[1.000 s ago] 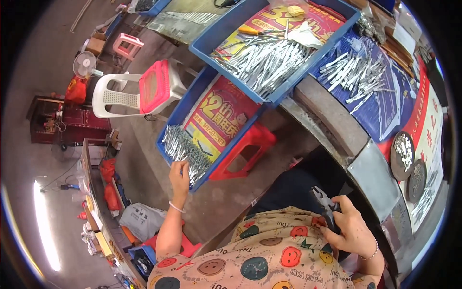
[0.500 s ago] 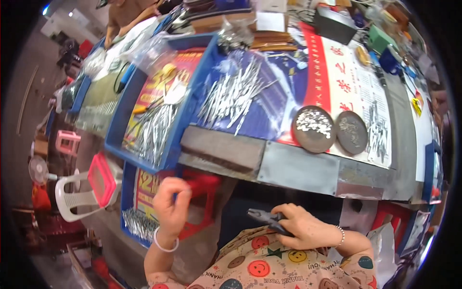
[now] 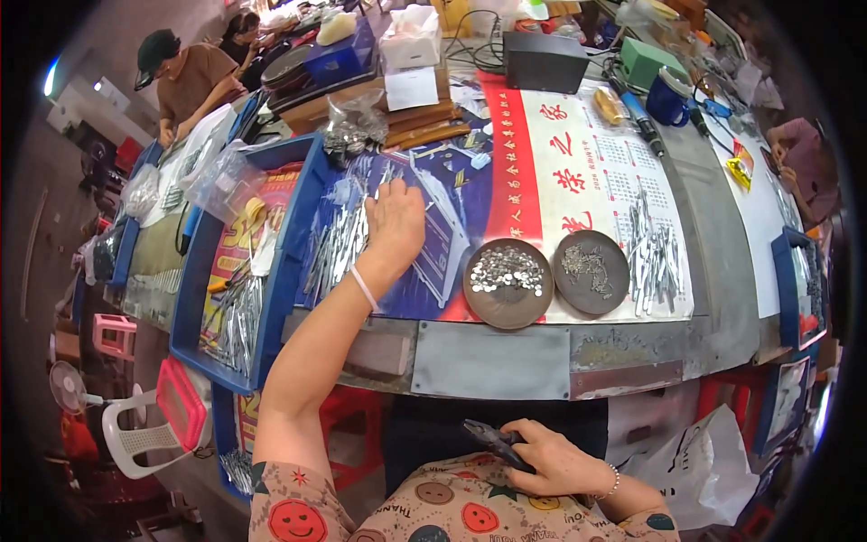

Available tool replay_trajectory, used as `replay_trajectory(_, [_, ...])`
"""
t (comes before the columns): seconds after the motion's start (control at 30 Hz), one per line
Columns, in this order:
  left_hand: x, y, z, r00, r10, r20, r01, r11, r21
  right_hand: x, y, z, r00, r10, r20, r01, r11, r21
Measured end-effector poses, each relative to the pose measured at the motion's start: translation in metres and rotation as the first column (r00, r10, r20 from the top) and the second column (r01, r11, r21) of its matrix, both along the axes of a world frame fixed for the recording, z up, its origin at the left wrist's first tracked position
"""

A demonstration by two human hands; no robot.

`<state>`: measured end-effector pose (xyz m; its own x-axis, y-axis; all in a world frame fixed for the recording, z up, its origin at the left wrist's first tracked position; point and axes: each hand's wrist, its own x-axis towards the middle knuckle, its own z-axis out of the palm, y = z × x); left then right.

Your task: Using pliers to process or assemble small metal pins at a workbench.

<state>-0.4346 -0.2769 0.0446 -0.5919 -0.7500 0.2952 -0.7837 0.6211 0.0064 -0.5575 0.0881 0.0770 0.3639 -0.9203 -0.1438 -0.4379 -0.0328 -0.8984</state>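
My left hand [image 3: 394, 226] reaches out over the workbench and rests, fingers down, on a pile of thin metal strips [image 3: 339, 246] lying on a blue printed sheet. Whether it has any strip in its fingers I cannot see. My right hand [image 3: 546, 459] stays low at my lap, closed around a dark pair of pliers [image 3: 492, 441]. To the right of the left hand stand two round dark dishes: one [image 3: 508, 282] holds small shiny metal pieces, the other [image 3: 591, 271] a few tiny parts. More metal strips [image 3: 657, 257] lie beyond them.
A blue tray [image 3: 271, 298] with more strips sits at the left of the bench. A black box [image 3: 545, 60], a blue mug [image 3: 666, 98] and cartons stand at the back. Other people work at the far left and right. Plastic stools [image 3: 149, 425] stand on the floor.
My view swung from the floor trays up to the bench. My left hand rose from the low tray and reached onto the strip pile. The right hand stayed at my lap with the pliers.
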Motion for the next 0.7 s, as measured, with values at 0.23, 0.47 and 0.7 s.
replay_trajectory(0.23, [0.002, -0.006, -0.005, 1.000, 0.012, -0.007, -0.012, 0.999, 0.039, 0.006, -0.020, -0.003, 0.997, 0.071, 0.015, -0.070, 0.995, -0.074])
replay_trajectory(0.47, [0.000, -0.027, -0.021, 0.997, -0.063, 0.035, 0.065, 0.996, -0.052, 0.018, -0.017, -0.007, 0.998, 0.046, 0.034, -0.042, 0.993, -0.115])
replay_trajectory(0.7, [0.031, -0.004, 0.027, 0.625, 0.024, -0.780, 0.500, 0.755, 0.424, 0.029, -0.013, -0.009, 0.994, 0.028, 0.106, -0.020, 0.996, -0.083])
